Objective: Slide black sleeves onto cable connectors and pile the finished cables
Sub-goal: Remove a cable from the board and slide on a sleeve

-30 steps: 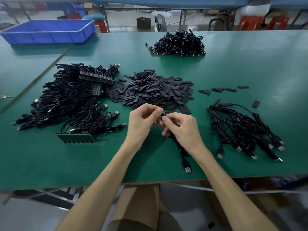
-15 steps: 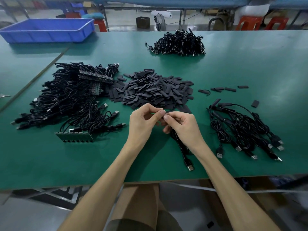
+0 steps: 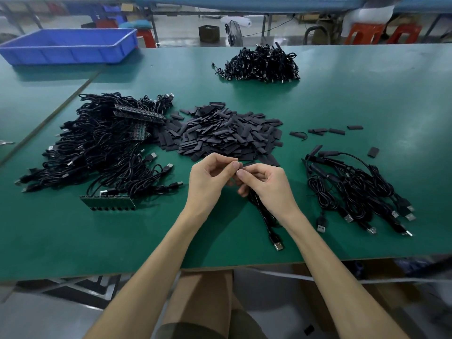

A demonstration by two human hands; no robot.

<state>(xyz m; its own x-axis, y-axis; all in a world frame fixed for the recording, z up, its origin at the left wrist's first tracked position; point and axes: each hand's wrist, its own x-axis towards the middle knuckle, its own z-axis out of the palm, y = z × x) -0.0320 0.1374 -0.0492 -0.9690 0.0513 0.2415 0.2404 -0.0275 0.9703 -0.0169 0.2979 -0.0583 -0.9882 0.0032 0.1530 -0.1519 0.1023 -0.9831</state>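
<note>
My left hand [image 3: 210,179] and my right hand [image 3: 266,187] meet fingertip to fingertip above the green table [image 3: 220,241]. My left thumb and forefinger pinch a small black sleeve [image 3: 242,165] that is mostly hidden. My right hand grips a black cable [image 3: 269,223], whose cord trails toward me and ends in a USB plug [image 3: 278,246] on the table. The cable's connector end is hidden between my fingers. A heap of loose black sleeves [image 3: 225,133] lies just beyond my hands. A pile of sleeved cables [image 3: 357,192] lies to the right.
A big tangle of black cables [image 3: 97,148] with green circuit strips [image 3: 107,201] fills the left. Another cable pile [image 3: 261,64] sits far back. A few stray sleeves [image 3: 327,131] lie at right. A blue bin [image 3: 68,46] stands at back left. The table edge runs close to me.
Both hands have lifted slightly away from me with the cable, and its USB plug has slid a little to the right on the table. The pinch at the fingertips stays the same.
</note>
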